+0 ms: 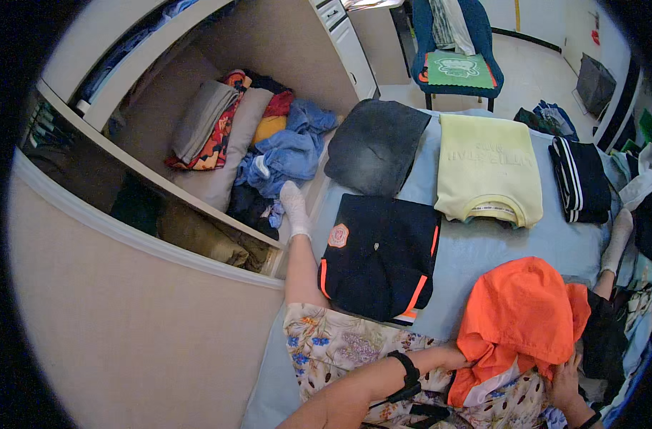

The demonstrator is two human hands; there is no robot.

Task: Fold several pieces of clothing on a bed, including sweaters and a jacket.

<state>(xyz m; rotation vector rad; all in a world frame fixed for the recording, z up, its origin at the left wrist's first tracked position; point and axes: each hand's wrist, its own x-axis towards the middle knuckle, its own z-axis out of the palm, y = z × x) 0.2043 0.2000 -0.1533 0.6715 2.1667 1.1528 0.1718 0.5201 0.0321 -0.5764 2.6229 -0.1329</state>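
Note:
A bright orange garment (519,311) with a white panel is bunched over my lap, on floral-print clothing (352,343). My left hand (453,357) reaches into its left side, the fingers hidden by the fabric. At the lower right edge, my right hand (566,378) holds the cloth. Just left of it lies a folded black garment (376,252) with orange stripes and a round badge. Beyond that is a folded dark grey garment (376,147). A folded pale yellow sweatshirt (489,166) and a folded black garment with white stripes (580,179) lie farther off.
These lie on a light blue bed sheet (411,316). An open cabinet (293,37) at left holds folded textiles (205,120) and crumpled denim (288,150). Loose clothes (639,311) pile up at right. A teal chair (457,96) stands beyond the bed.

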